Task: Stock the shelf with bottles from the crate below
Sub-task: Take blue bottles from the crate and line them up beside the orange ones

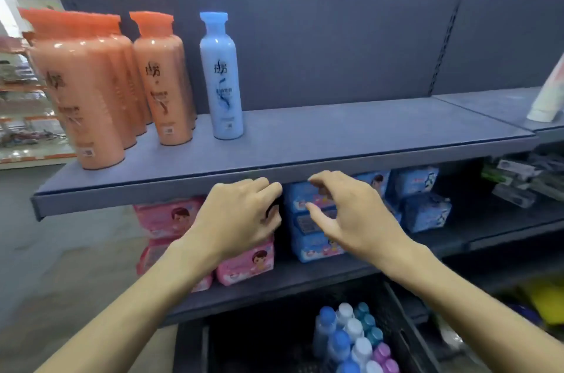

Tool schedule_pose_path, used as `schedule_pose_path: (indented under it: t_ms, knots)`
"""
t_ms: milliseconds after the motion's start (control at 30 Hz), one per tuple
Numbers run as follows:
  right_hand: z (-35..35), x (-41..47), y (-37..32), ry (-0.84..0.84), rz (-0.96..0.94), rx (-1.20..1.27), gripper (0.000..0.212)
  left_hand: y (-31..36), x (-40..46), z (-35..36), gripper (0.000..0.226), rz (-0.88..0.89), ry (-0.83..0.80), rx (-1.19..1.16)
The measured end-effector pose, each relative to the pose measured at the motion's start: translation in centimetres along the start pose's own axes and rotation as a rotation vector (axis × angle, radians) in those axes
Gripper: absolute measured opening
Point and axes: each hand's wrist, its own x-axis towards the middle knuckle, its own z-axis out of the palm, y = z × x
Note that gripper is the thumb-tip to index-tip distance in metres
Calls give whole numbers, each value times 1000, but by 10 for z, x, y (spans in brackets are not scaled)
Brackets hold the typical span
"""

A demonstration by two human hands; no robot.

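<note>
Partly stocked so far, judging by the grey shelf (335, 134): crowded at its left end with a cluster of orange bottles (88, 88), followed to the right by a single pale blue bottle (222, 79), upright and standing just apart from the nearest orange one. Beyond that, bare shelf stretching well to the right, so most of the filling apparently left to do. Below, at the bottom of the view, a dark crate (399, 320) holding many bottles (351, 339) with blue, white, teal and purple caps, packed close together. Between shelf and crate, both hands raised in front of the shelf's front edge, empty: left hand (241, 217) with fingers loosely curled, gripping nothing; right hand (351, 214) with fingers spread and bent, thumb apart, likewise holding nothing. Behind the hands, on a lower shelf, pink packs (244, 265) and blue packs (308, 220). At far right, on a neighbouring shelf, a white tube (546, 100), partly cut off.
</note>
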Motion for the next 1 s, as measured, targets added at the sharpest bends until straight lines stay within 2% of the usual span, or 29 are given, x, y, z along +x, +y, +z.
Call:
schedule_pose_path:
  t_ms: [233, 433, 600, 833, 900, 1000]
  knots:
    - [55, -106, 66, -227, 266, -70, 42, 78, -45, 110, 15, -65, -253, -194]
    - [101, -184, 108, -550, 512, -101, 34, 170, -97, 193, 13, -61, -605, -352]
    - [129, -244, 128, -837, 597, -55, 26, 215, -140, 216, 21, -94, -847, -427]
    - [160, -292, 134, -1212, 659, 42, 38, 251, -177, 227, 23, -157, -1055, -443]
    - [166, -297, 133, -1246, 672, 41, 36, 259, -183, 229, 26, -177, -1090, -442]
    - [174, -296, 132, -1140, 727, 19, 45, 266, -189, 232, 28, -210, -1129, -430]
